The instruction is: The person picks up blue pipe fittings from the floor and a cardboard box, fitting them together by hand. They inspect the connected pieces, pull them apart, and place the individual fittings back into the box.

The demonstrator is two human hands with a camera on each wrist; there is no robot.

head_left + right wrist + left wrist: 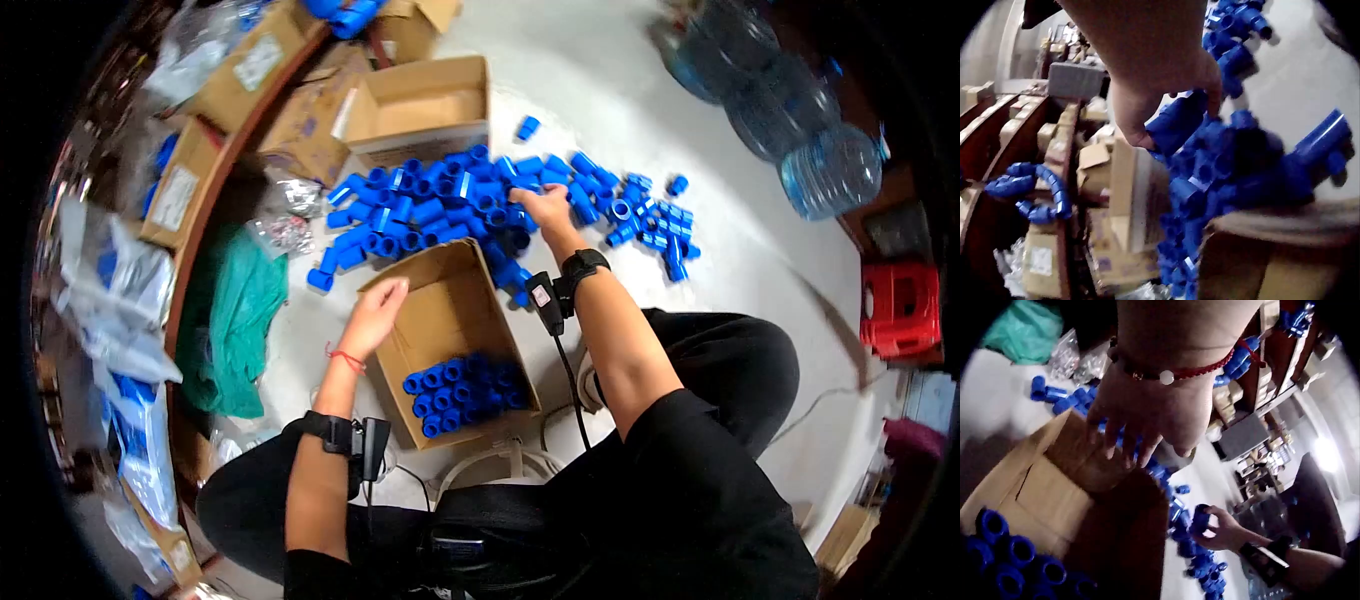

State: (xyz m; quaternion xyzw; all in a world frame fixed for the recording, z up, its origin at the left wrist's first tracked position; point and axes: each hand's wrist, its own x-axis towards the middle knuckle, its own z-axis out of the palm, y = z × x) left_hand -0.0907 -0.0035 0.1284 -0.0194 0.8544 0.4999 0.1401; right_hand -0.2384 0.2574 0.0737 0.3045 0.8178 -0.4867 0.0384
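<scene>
An open cardboard box (435, 310) stands on the floor (760, 270) between the person's knees (740, 370), probably so both hands can reach it easily. At its near end, blue pipe fittings (450, 395) stand close together in rows, open ends up; that arrangement seems meant to save room and stop them rolling. The box's far end leaves its bottom bare.

Just beyond lies a loose heap of similar fittings (420, 205), tumbled at all angles, with smaller ones (665, 225) spread at the right. Their disorder suggests they were tipped out within reach.

The right hand (545, 207) grips one blue fitting (1175, 125) at the heap's right part, thumb and fingers round its sides, a hold that looks firm and leaves an end free. The left hand (375, 310) is above the box's left side, its grip open and holding nothing, fingers loosely down; it is somewhat blurred, so finer finger detail is uncertain.
</scene>
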